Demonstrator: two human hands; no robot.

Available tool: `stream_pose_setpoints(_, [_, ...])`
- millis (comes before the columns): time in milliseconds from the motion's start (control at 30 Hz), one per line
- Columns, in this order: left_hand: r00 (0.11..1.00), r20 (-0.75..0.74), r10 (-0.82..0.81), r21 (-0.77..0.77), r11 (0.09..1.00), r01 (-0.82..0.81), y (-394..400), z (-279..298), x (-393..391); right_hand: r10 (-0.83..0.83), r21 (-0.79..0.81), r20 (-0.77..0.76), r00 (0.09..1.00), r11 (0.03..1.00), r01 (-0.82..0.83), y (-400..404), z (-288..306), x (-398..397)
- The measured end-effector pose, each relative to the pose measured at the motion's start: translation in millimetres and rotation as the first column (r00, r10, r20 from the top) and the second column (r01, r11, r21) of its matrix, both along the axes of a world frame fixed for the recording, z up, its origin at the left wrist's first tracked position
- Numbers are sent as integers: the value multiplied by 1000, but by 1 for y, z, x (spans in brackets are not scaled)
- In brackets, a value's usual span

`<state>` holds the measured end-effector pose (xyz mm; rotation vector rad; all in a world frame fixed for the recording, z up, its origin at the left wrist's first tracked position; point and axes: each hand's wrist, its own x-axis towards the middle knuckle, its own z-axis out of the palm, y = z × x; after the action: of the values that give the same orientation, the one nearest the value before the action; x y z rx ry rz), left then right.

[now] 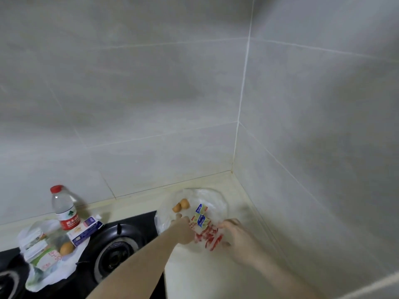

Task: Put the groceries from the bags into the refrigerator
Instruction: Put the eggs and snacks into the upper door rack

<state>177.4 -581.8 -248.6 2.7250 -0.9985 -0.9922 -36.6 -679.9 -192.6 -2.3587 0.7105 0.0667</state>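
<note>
Both hands blurred at clear bag (194,203), fingers indistinct, contents hazy

Two bags (194,212); three eggs (184,203); one bottle (64,210).

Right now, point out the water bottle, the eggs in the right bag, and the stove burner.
water bottle (67,221): head view, on its red label.
eggs (181,205): head view, between the two brown shells.
stove burner (117,253): head view, on its centre.
</note>
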Motion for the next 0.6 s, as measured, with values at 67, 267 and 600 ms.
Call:
stream_pose_setpoints(67, [1000, 13, -12, 40, 999, 11, -10, -17, 19, -2, -23, 5, 1000, 1000, 3, -3, -6, 4])
stream_pose_setpoints(267, [987, 88, -132, 60, 990, 127, -31, -25, 40, -41, -60, 20, 999, 997, 42, -10, -33, 24])
stream_pose_setpoints(600, [918, 164, -360, 204, 923, 326, -48, -67, 97, -77, -73, 64, 995, 994, 81, -15, -64, 59])
